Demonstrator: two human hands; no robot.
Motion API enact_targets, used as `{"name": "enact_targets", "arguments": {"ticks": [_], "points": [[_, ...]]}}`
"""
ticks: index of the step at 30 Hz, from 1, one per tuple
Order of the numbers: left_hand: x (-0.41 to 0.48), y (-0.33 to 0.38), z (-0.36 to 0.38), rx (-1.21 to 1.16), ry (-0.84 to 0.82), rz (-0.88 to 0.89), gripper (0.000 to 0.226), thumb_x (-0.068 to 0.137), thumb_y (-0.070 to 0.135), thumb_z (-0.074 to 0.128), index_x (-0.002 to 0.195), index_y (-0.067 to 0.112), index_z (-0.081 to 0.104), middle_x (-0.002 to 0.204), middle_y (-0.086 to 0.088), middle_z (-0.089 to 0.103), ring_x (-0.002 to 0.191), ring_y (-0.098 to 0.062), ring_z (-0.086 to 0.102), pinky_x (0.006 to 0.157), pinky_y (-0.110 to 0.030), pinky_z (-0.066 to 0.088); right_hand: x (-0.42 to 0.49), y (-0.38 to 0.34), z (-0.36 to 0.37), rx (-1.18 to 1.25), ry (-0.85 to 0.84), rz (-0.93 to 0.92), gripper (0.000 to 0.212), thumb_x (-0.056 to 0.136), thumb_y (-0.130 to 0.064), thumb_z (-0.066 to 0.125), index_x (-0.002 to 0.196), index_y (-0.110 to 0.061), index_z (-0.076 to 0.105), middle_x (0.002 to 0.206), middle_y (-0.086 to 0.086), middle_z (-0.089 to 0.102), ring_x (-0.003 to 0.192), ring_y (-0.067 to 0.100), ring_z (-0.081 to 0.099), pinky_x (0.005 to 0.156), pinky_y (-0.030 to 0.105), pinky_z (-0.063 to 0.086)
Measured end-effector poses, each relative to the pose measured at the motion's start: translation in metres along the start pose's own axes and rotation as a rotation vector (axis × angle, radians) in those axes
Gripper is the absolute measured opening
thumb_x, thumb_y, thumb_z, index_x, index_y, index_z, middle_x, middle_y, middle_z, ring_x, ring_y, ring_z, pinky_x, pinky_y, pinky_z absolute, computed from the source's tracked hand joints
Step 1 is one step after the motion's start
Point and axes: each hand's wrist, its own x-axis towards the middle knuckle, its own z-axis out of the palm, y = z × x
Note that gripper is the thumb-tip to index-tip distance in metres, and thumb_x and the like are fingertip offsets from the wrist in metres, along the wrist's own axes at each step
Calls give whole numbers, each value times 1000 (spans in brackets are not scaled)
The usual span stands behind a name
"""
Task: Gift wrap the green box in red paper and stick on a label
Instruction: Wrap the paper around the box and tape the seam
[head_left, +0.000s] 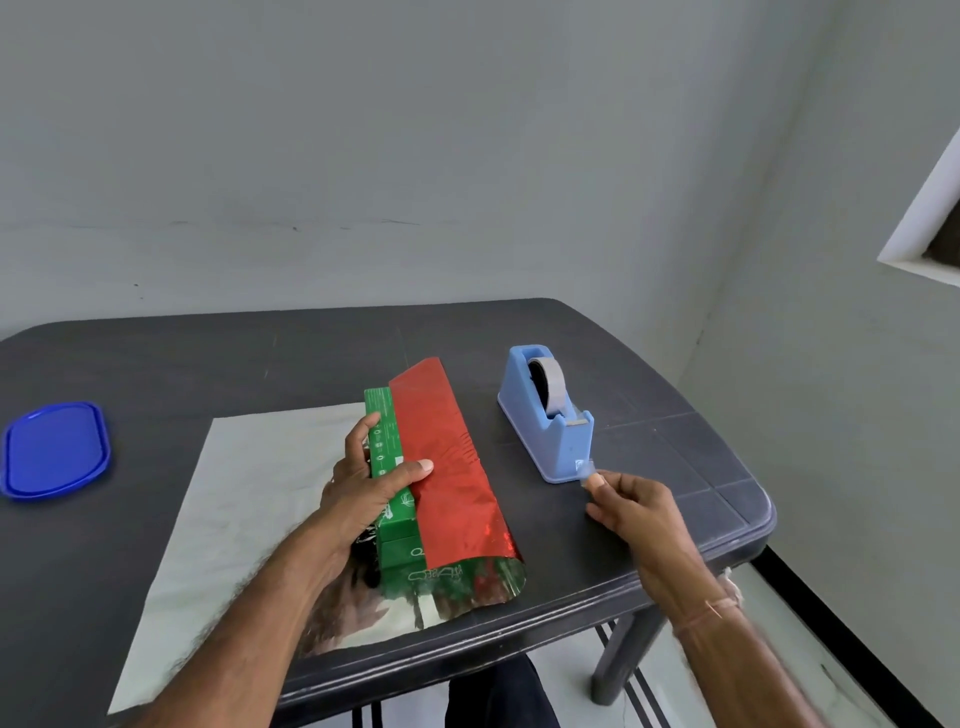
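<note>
Head view, single frame.

Item 1: dark grey plastic table (156, 364), set against a grey wall, one leg visible at lower right.

Item 2: green box (390, 467), long and narrow, printed with white markings, lay lengthwise near the table's middle on the wrapping sheet.

Item 3: red paper (447, 467), foil type, red outside and silver-mirrored inside. One flap was folded up and over the right side of the box, covering roughly the right half of its top. The rest of the sheet lay flat to the left, silver side up, reaching to the near edge of the table. The near end of the fold stood open, showing reflections of the box inside.

Item 4: left hand (363, 493), laid over the box, fingers curled around its left side, thumb pressed on the edge of the red flap, pinning it to the box top.

Item 5: light blue tape dispenser (550, 421), loaded with a roll of tape, stood just right of the wrapped box, cutter end toward the person.

Item 6: right hand (631, 514), near the dispenser's front, thumb and forefinger pinched on a short strip of clear tape (584, 467). A thin band sat on the wrist.

Item 7: blue oval lid (54, 449), flat on the table, far left, well apart from the paper.
</note>
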Motion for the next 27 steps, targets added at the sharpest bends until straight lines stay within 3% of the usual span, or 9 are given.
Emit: {"name": "enact_targets", "arguments": {"ticks": [2, 7, 10, 15, 19, 21, 24, 27], "points": [[1, -1, 1, 3, 2, -3, 99, 35, 85, 84, 116, 85, 28, 143, 2, 44, 130, -30, 50, 110, -55, 45, -10, -8, -2, -29, -90, -14, 23, 96, -27, 70, 96, -5, 75, 87, 2, 77, 81, 7, 71, 82, 28, 61], [-2, 2, 1, 33, 15, -12, 93, 37, 87, 81, 110, 88, 25, 145, 4, 45, 131, -28, 51, 111, -51, 44, -10, -45, 19, -211, -329, -188, 45, 90, -44, 66, 104, -2, 69, 107, 14, 71, 101, 19, 69, 86, 32, 59], [-9, 9, 1, 53, 34, -18, 92, 44, 79, 79, 118, 82, 25, 136, 7, 51, 126, -25, 55, 110, -48, 46, 2, -74, 46, -388, -471, -304, 31, 98, -41, 64, 93, -10, 64, 89, 8, 65, 86, 11, 62, 80, 24, 56], [-10, 10, 1, 58, 35, -15, 101, 45, 79, 79, 129, 73, 25, 125, 15, 62, 119, -20, 61, 108, -47, 48, 34, -110, 97, -766, -669, -528, 15, 102, -32, 62, 90, -22, 62, 81, -13, 62, 74, -4, 56, 73, 20, 49], [-10, 12, 1, 72, 29, -21, 111, 45, 77, 76, 142, 61, 25, 113, 26, 59, 117, -18, 61, 111, -47, 44, 58, -127, 133, -1042, -804, -645, 21, 101, -32, 63, 95, -12, 59, 91, 4, 66, 82, 11, 59, 80, 35, 52], [-10, 14, 1, 90, 33, -21, 108, 51, 73, 75, 145, 57, 24, 110, 28, 58, 117, -18, 60, 113, -47, 42, 63, -136, 147, -1137, -862, -686, 20, 101, -30, 63, 95, -12, 56, 94, 4, 64, 84, 15, 59, 79, 35, 50], [-11, 17, 0, 110, 33, -28, 107, 54, 70, 73, 148, 55, 23, 112, 24, 56, 121, -20, 56, 115, -48, 38, 67, -145, 164, -1238, -946, -733, 12, 101, -26, 62, 94, -23, 52, 96, -3, 59, 85, 13, 55, 79, 31, 45], [-8, 16, 1, 149, 29, -34, 114, 45, 80, 68, 146, 58, 20, 134, 9, 55, 129, -24, 52, 116, -50, 35, 72, -149, 176, -1298, -1020, -751, 17, 100, -19, 63, 91, -27, 51, 99, -1, 59, 85, 11, 55, 75, 23, 45]]}}
